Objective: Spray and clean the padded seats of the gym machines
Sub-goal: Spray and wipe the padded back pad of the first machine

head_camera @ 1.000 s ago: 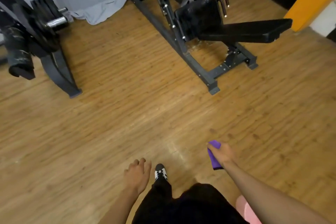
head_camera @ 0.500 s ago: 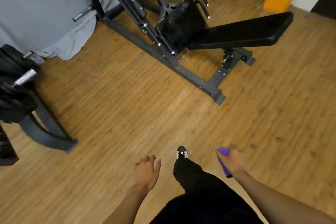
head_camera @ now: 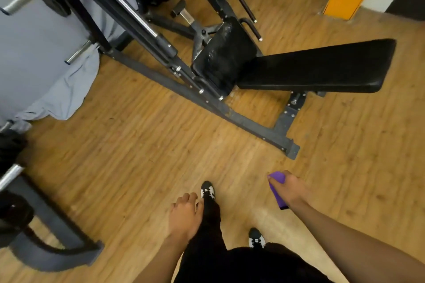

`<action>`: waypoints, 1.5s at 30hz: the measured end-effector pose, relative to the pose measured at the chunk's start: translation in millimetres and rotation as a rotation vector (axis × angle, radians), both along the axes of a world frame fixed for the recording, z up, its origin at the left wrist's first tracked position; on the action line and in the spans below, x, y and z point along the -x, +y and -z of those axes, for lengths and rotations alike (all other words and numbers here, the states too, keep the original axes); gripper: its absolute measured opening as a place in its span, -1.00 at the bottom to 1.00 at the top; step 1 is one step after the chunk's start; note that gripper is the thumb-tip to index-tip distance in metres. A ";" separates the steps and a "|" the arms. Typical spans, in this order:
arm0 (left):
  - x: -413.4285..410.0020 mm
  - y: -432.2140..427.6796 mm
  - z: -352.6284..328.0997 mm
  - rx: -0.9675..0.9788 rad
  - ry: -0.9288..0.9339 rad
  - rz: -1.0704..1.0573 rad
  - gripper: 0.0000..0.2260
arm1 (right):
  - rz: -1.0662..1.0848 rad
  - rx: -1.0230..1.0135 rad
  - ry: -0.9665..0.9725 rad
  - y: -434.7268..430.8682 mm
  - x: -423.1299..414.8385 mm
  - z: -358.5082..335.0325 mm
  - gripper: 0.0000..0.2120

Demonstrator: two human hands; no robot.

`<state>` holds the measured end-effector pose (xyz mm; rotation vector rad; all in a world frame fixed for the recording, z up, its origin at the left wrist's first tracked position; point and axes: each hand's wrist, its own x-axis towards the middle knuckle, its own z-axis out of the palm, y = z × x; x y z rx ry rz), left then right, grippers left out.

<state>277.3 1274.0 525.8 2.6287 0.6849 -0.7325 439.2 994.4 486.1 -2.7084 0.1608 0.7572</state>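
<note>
The step in hand looks like the approach: the seat pad and the long back pad lie ahead on the machine, well apart from both hands. It is best to step round the base rail rather than over it and stop beside the pads, with their full length in reach. The right hand hangs low in front, fingers wrapped round a folded purple cloth. The left hand hangs by the thigh, loosely curled and empty — no spray bottle is in sight.

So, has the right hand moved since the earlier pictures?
Yes: the right hand, gripping the purple cloth, came forward, nearer the machine's frame foot.
</note>
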 end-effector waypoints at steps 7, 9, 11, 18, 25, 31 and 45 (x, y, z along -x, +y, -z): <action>-139.9 121.8 5.8 0.016 0.054 0.321 -0.63 | 0.117 0.049 -0.019 96.2 -68.6 3.2 -0.62; -182.7 148.2 3.9 -0.004 0.066 0.433 -0.63 | 0.119 0.049 -0.008 119.7 -91.8 2.9 -0.62; -222.7 167.5 1.1 -0.022 0.066 0.505 -0.63 | 0.179 0.019 0.001 138.7 -115.0 5.3 -0.64; -357.8 204.7 21.4 -0.055 0.135 0.667 -0.60 | 0.443 -0.005 0.005 188.6 -218.7 39.3 -0.58; -487.4 208.7 43.0 -0.033 0.115 0.706 -0.61 | 0.629 -0.126 0.047 223.5 -337.9 86.6 -0.49; -589.4 209.9 108.0 -0.033 0.069 0.816 -0.66 | 0.806 -0.257 0.041 263.4 -415.4 157.4 -0.52; -754.3 249.7 396.7 -0.320 -0.011 1.344 -0.20 | 0.844 -0.713 -0.327 367.8 -523.4 501.2 -0.78</action>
